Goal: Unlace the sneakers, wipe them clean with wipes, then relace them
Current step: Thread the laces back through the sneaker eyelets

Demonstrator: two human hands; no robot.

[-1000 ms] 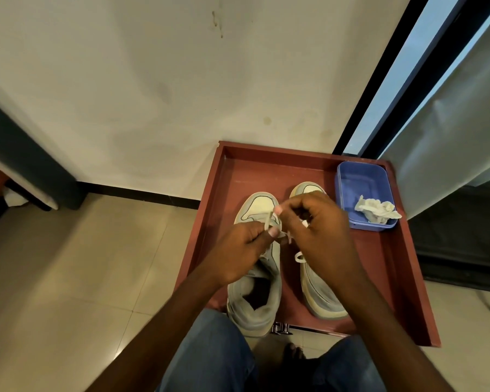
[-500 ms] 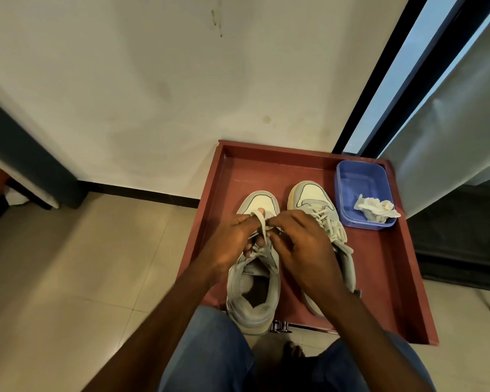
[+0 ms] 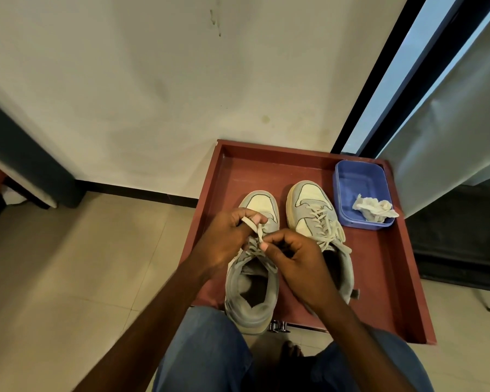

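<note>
Tiled floor by a pale wall, red tray [image 3: 385, 278] holding both sneakers: lacing work on the left sneaker [image 3: 252, 281].
Left hand [image 3: 227, 239] and right hand [image 3: 292, 256] each pinched the lace [image 3: 256, 230] above its eyelets; whether unlacing or relacing, I could not tell. The right sneaker [image 3: 314, 213] stood laced beside a blue tub [image 3: 359, 176] with a crumpled wipe [image 3: 375, 207]. Next, probably, feeding the lace through an eyelet.

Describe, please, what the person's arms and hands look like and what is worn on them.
Both forearms are bare up to the frame's lower edge: no sleeves, watch or bracelet in view. The left hand and right hand wear no gloves, and no rings show. Fingernails look short and unpainted. Blue denim trousers cover the legs below.
</note>
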